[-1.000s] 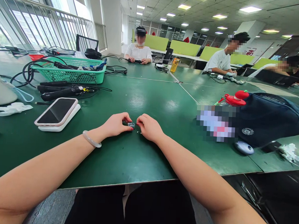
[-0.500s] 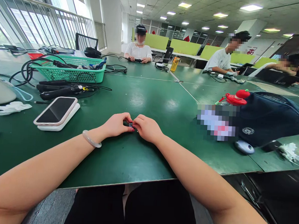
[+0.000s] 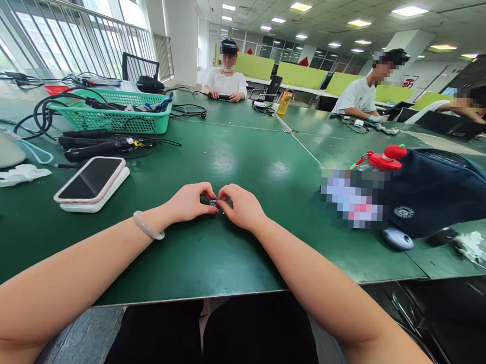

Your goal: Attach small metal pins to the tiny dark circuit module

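Observation:
A tiny dark circuit board (image 3: 213, 203) lies on the green table (image 3: 244, 166) between my fingertips. My left hand (image 3: 188, 202), with a pale bangle on its wrist, pinches the board's left side. My right hand (image 3: 241, 206) has its fingertips closed on the board's right side, touching the left hand's fingers. Most of the board is hidden by the fingers.
A phone on a white pad (image 3: 91, 182) lies at the left, behind it black cables and a green basket (image 3: 112, 115). A dark blue bag (image 3: 433, 192), a red-capped bottle (image 3: 380, 159) and a mouse (image 3: 397, 239) are at the right. Three people sit at the far side.
My right hand moved left from beside the board until its fingertips closed on it against the left hand. The small metal piece that lay by the right hand is hidden now.

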{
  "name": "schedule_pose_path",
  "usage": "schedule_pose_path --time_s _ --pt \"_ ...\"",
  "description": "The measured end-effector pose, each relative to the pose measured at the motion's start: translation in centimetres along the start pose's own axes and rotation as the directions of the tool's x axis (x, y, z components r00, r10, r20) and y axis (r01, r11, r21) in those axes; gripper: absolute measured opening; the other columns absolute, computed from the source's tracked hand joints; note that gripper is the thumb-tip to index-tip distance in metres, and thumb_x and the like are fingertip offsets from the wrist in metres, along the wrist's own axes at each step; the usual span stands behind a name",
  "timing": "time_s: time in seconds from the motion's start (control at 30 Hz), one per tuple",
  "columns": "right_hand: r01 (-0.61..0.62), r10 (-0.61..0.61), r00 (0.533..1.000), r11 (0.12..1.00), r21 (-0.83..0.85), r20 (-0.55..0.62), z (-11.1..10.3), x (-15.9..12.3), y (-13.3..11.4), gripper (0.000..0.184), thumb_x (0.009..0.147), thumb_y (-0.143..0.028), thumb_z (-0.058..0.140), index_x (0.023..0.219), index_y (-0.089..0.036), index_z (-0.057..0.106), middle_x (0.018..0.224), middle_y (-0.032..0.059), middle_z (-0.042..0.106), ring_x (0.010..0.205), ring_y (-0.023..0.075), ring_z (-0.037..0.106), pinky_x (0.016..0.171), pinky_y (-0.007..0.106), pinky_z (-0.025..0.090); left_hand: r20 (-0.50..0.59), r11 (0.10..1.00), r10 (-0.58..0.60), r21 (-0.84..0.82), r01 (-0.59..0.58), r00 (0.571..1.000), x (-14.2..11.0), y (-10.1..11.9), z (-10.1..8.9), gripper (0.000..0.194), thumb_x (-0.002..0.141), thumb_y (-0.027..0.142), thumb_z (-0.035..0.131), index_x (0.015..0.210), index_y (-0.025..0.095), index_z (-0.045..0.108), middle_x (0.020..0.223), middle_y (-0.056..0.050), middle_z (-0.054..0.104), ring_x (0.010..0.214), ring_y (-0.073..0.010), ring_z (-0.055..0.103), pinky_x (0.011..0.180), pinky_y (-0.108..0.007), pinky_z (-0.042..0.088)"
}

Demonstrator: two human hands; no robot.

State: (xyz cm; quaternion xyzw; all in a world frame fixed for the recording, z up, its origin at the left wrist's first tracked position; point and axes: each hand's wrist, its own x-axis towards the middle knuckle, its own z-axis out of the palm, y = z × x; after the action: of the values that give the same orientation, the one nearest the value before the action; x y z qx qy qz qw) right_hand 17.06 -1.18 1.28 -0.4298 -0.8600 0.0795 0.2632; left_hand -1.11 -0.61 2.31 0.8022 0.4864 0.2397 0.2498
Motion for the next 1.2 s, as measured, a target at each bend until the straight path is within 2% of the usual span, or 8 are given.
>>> schedule_pose_path --time_s 0.13,0.3,0.4,0.63,0.77,0.9,1.1,1.2 --pt "-0.013 0.013 1.0 1.0 -0.012 -0.017 0.1 0.0 0.3 0.011 0.087 -0.024 0.046 0.088 -0.02 0.057 0.084 0.0007 0.056 0.071 0.0109 0.05 0.063 0.023 0.036 -0.037 0.999 -0.041 0.021 0.042 0.998 0.1 -0.3 -0.1 0.031 0.061 0.043 0.068 0.076 0.02 0.055 0.079 0.0 0.064 0.073 -0.0168 0.058 0.067 -0.028 0.043" --pt "-0.014 0.024 0.993 0.996 -0.086 0.117 0.8 0.0 0.9 0.016 0.083 -0.029 0.053 0.093 -0.023 0.064 0.086 0.0017 0.057 0.077 0.0128 0.054 0.066 0.024 0.038 -0.065 0.995 -0.079 0.051 0.082 0.995 0.3 -1.0 -0.2 0.031 0.059 0.044 0.068 0.076 0.02 0.056 0.077 -0.001 0.065 0.071 -0.017 0.058 0.064 -0.028 0.043" --pt "-0.001 0.017 0.988 0.994 -0.107 0.156 1.1 0.1 1.0 0.016 0.084 -0.031 0.053 0.093 -0.026 0.066 0.086 0.0014 0.057 0.076 0.0127 0.055 0.065 0.023 0.039 -0.061 0.995 -0.079 0.064 0.083 0.995 0.3 -1.0 -0.1 0.03 0.059 0.042 0.068 0.075 0.02 0.056 0.076 0.0 0.065 0.069 -0.0167 0.058 0.064 -0.028 0.043" --pt "-0.038 0.044 0.994 0.997 -0.061 0.103 1.0 0.3 0.9 0.014 0.084 -0.025 0.051 0.083 -0.021 0.065 0.081 0.0021 0.057 0.074 0.0122 0.053 0.064 0.023 0.037 -0.047 0.995 -0.098 0.021 0.099 0.994 0.3 -0.6 0.0 0.03 0.057 0.042 0.07 0.073 0.02 0.057 0.076 -0.001 0.065 0.071 -0.0176 0.059 0.065 -0.029 0.044" --pt "-0.106 0.105 0.994 0.986 0.128 0.013 0.8 0.3 1.0 0.015 0.084 -0.027 0.05 0.081 -0.02 0.063 0.076 -0.0003 0.058 0.069 0.0102 0.05 0.063 0.022 0.036 -0.031 0.984 -0.113 -0.14 0.107 0.993 0.3 -0.7 0.0 0.035 0.054 0.041 0.073 0.073 0.018 0.055 0.074 -0.001 0.065 0.07 -0.0167 0.06 0.065 -0.029 0.046" --pt "-0.115 0.131 0.99 0.964 0.241 -0.049 0.6 0.3 0.8 0.016 0.083 -0.03 0.051 0.08 -0.02 0.062 0.072 -0.0021 0.057 0.064 0.0093 0.047 0.061 0.022 0.036 0.019 0.909 -0.133 -0.396 0.13 0.991 0.3 -0.4 0.2 0.037 0.052 0.036 0.076 0.072 0.016 0.051 0.072 -0.002 0.065 0.068 -0.0154 0.061 0.066 -0.03 0.047" --pt "-0.035 0.069 0.988 0.972 0.232 -0.136 0.3 0.1 0.6 0.017 0.084 -0.031 0.052 0.082 -0.02 0.064 0.073 -0.0017 0.055 0.059 0.0079 0.045 0.059 0.021 0.036 0.04 0.767 -0.209 -0.613 0.19 0.977 0.4 0.0 0.2 0.037 0.05 0.029 0.079 0.068 0.016 0.049 0.068 0.0 0.064 0.067 -0.0137 0.061 0.072 -0.032 0.047" --pt "0.035 -0.009 0.981 0.991 0.129 -0.194 0.0 -0.1 0.4 0.021 0.086 -0.033 0.048 0.086 -0.021 0.065 0.077 -0.0002 0.057 0.061 0.0079 0.048 0.061 0.02 0.036 0.066 0.68 -0.194 -0.71 0.183 0.979 0.3 0.1 0.0 0.034 0.053 0.027 0.078 0.069 0.015 0.051 0.069 0.001 0.065 0.069 -0.0128 0.062 0.075 -0.031 0.045"
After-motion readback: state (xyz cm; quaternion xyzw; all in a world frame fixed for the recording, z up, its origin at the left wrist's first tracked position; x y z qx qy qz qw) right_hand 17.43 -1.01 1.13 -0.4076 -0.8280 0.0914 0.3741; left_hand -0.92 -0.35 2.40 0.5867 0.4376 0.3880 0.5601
